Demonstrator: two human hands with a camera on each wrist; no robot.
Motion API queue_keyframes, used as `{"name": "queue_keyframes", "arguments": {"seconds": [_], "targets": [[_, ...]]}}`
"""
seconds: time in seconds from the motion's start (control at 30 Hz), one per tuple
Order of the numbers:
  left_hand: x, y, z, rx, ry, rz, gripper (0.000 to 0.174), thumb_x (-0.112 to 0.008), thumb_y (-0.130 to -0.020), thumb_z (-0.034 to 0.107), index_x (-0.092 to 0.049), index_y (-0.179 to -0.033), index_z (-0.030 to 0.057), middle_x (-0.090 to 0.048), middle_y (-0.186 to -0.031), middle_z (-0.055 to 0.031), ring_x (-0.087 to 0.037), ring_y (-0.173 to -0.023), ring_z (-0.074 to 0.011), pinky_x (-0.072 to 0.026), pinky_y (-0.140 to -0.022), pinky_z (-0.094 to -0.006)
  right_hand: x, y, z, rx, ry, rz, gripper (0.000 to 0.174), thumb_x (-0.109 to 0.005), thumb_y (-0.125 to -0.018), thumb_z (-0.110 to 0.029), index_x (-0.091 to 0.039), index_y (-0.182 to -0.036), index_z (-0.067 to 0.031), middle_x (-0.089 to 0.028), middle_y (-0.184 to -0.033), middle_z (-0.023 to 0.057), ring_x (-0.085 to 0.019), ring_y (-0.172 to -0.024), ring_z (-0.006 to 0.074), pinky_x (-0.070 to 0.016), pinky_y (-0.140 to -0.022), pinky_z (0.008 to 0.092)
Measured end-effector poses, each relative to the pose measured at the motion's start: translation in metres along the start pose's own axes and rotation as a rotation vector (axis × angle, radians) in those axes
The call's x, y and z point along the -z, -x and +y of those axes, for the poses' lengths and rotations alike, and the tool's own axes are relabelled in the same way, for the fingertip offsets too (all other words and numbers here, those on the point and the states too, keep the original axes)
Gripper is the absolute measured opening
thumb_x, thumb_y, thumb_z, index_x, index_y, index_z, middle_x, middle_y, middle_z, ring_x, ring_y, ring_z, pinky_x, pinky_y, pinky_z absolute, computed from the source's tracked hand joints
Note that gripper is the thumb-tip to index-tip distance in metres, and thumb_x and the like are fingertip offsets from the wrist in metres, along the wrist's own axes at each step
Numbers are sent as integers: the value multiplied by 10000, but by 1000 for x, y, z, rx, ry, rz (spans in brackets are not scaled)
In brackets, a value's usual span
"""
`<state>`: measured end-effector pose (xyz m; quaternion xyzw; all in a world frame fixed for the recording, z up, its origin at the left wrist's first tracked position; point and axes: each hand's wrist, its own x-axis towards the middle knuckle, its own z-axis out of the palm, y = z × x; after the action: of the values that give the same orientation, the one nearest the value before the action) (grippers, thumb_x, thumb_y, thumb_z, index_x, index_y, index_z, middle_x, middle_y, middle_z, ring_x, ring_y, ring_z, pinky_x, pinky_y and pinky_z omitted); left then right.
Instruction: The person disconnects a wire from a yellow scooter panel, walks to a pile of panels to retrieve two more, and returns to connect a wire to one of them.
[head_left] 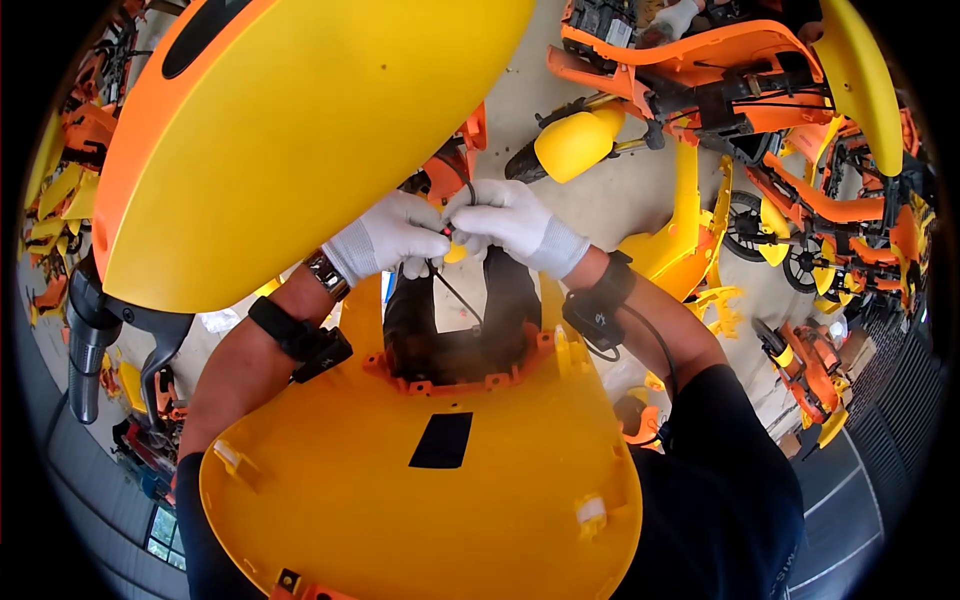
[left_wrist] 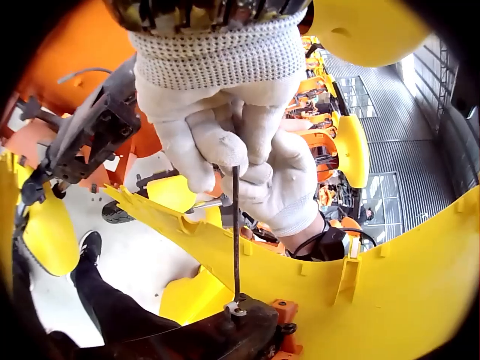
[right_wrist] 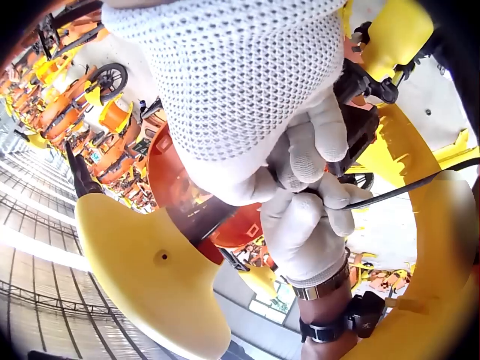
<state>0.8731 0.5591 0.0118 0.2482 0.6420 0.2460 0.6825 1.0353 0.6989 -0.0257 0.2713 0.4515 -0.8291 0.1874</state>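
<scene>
Both hands wear white knit gloves and meet in front of the body. My left hand (head_left: 385, 240) pinches a thin black cable (head_left: 455, 293) that runs down to a dark part inside the yellow panel (head_left: 540, 450). Beside it, fingertips touching, my right hand (head_left: 510, 225) has its fingers curled in, pinching the cable's upper stretch; a small reddish spot shows between the hands. In the left wrist view the cable (left_wrist: 236, 232) hangs straight from the left fingertips to a small clip (left_wrist: 236, 308). The right wrist view shows the cable (right_wrist: 412, 184) leaving the left fingers; its end is hidden.
A large yellow cover (head_left: 330, 130) with orange edging overhangs the left arm, beside a handlebar grip (head_left: 83, 375). Orange scooter frames (head_left: 720, 85) and a yellow fender (head_left: 575, 145) stand ahead. More yellow body parts (head_left: 690, 235) lie on the right.
</scene>
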Motion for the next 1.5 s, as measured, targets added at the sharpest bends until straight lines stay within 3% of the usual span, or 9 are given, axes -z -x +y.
{"name": "queue_keyframes", "arguments": {"seconds": [0.23, 0.43, 0.9, 1.3, 1.5], "targets": [[-2, 2, 0, -3, 28, 21, 150, -645, -747, 109, -666, -688, -27, -635, -610, -59, -607, -541, -109, -466, -538, -231, -3, -1, -4, -51, 12, 16, 318, -644, -905, -258, -614, -1061, 17, -658, -837, 82, -650, -683, 135, -543, -627, 261], [-4, 5, -4, 9, 89, 33, 143, -660, -753, 105, -674, -715, -32, -643, -628, -69, -601, -525, -118, -468, -527, -240, 1, -2, -6, -99, 255, 9, 306, -629, -906, -325, -631, -968, -25, -635, -780, 39, -616, -651, 108, -514, -622, 236], [5, 4, -13, 2, 193, -60, 113, -670, -709, 75, -671, -693, -37, -598, -561, -96, -586, -482, -159, -500, -518, -278, -7, -1, 9, 67, 180, -46, 184, -632, -903, -195, -628, -935, -14, -653, -755, 43, -640, -682, 111, -512, -661, 255], [5, -1, -2, 8, 120, -38, 121, -658, -703, 75, -641, -637, -24, -589, -548, -68, -559, -455, -128, -434, -462, -258, -8, -3, 8, 22, 178, 23, 234, -610, -915, -244, -614, -928, -10, -652, -753, 59, -640, -663, 112, -513, -620, 254], [7, -2, -9, 8, 114, -30, 138, -648, -705, 90, -635, -624, -20, -570, -533, -62, -547, -446, -120, -423, -460, -258, -8, -9, 8, 8, 192, -32, 259, -630, -927, -260, -602, -969, -6, -657, -800, 60, -608, -657, 81, -519, -584, 228]]}}
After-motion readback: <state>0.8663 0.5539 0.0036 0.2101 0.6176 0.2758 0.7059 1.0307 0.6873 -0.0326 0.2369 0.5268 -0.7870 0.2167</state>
